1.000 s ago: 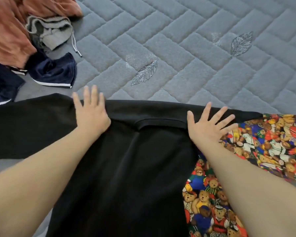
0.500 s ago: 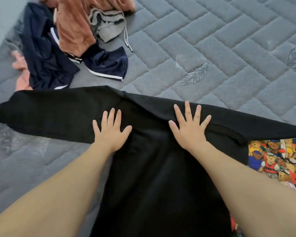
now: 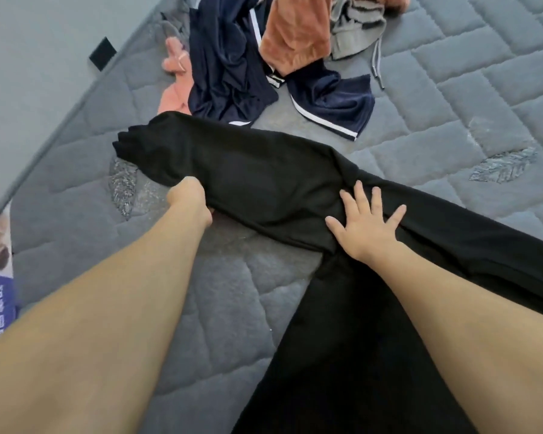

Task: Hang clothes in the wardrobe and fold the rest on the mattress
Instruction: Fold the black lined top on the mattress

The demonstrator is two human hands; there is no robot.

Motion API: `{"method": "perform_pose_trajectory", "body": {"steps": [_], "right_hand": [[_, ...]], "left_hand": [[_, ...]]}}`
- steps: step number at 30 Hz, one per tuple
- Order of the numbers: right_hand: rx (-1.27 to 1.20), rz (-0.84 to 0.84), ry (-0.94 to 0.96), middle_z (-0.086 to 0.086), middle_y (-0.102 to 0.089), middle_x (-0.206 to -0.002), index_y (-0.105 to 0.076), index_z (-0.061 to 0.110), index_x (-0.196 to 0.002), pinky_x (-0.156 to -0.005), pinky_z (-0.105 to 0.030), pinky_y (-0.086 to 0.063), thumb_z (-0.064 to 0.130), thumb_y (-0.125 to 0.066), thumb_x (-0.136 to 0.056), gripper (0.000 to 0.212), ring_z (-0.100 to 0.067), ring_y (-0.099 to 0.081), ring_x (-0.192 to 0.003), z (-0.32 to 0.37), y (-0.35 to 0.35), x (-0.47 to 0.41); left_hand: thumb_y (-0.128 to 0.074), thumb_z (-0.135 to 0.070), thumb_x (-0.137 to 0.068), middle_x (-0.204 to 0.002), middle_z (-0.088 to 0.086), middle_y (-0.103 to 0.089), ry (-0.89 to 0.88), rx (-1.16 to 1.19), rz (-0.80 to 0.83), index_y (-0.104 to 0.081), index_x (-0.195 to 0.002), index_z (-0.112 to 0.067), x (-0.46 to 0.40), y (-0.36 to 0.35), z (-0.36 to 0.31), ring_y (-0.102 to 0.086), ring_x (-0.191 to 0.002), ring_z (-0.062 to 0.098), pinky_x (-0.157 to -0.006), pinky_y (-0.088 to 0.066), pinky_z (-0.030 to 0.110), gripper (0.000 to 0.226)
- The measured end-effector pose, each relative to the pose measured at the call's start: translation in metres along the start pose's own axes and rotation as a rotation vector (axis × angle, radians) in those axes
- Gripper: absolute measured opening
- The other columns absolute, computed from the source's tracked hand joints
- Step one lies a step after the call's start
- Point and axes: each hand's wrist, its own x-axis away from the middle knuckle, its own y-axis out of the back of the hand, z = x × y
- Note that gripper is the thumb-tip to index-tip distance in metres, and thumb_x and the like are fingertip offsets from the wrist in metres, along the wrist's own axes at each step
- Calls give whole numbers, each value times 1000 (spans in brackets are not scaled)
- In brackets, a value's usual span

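Now mid-fold on the mattress (image 3: 452,89): black top (image 3: 264,180) spread flat, left hand (image 3: 190,195) moved out from the shoulder to grip the sleeve's lower edge, right hand (image 3: 365,225) pressing open-fingered at the shoulder, presumably anchoring for the sleeve fold.

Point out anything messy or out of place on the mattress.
A heap of unfolded clothes lies crumpled at the mattress far edge. The black garment is spread flat; nothing looks spilled or damaged.
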Motion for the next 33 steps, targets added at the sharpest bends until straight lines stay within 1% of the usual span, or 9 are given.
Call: {"method": "perform_pose_trajectory", "body": {"steps": [5,8,10,12,15,19,22,27,33], "right_hand": [[-454,-66,81,8,-36,-155,-48,31,-141,-117,-44,-23,44,-41,-101,43,-18,-30,-144,-51,42,33],[-1089,-303,-330,3,-62,-126,-62,20,-123,-94,-28,-39,32,-43,-102,31,-19,-56,-118,-118,59,76],[-1570,-341,-640,-8,-60,-133,-58,13,-127,-97,-35,-43,37,-35,-105,40,-26,-59,-117,-176,65,107],[-1892,-323,-767,-14,-55,-139,-51,13,-132,-102,-45,-43,56,-25,-102,59,-33,-58,-118,-235,62,138],[-2148,-243,-809,-17,-60,-131,-52,12,-136,-94,-56,-47,86,-27,-81,96,-42,-57,-117,-291,53,175],[-1793,-83,-859,-15,-72,-108,-66,10,-114,-87,-47,-55,69,-66,-75,71,-36,-68,-100,-295,46,179],[-1361,-89,-834,-13,-67,-89,-65,12,-83,-71,-33,-51,12,-67,-81,3,-32,-63,-77,-282,38,166],[-960,-441,-1032,-13,-54,-119,-56,12,-114,-76,-32,-40,-1,-50,-88,30,-32,-52,-101,-298,32,156],[-191,-507,-551,-13,-36,-149,-42,19,-142,-113,-63,-16,28,-48,-95,48,-34,-30,-139,-273,2,137]], "left_hand": [[-37,-11,-99,-105,20,-62,-828,-312,-41,-57,-96,3,78,-32,5,-55,-97,32,-78,-35,26,25],[-44,1,-90,-89,25,-59,-1308,-537,244,-58,-85,4,152,-69,52,-56,-86,35,-76,-36,27,15],[-48,6,-86,-121,28,-60,-1570,-847,507,-63,-113,6,203,-90,100,-55,-118,40,-102,-40,41,31],[-45,-3,-93,-160,14,-28,-1616,-1330,853,-41,-148,-7,245,-102,156,-23,-149,30,-117,-22,61,55],[-40,-24,-98,-166,0,-9,-1441,-1907,1187,-28,-155,-25,272,-112,213,-5,-152,23,-118,-11,63,58],[-43,-32,-89,-156,6,-35,-1628,-1442,899,-53,-140,-20,260,-123,203,-32,-141,29,-107,-35,50,54],[-35,-40,-97,-166,0,-6,-1440,-1548,639,-21,-156,-30,222,-149,166,-1,-152,28,-119,-8,60,61],[-14,-67,-96,-164,-8,22,-1053,-1796,582,11,-156,-37,160,-161,156,24,-149,16,-117,10,62,72],[-7,-66,-97,-166,1,16,-1370,-1613,377,14,-157,-29,145,-132,190,22,-150,21,-120,10,57,74]]}}
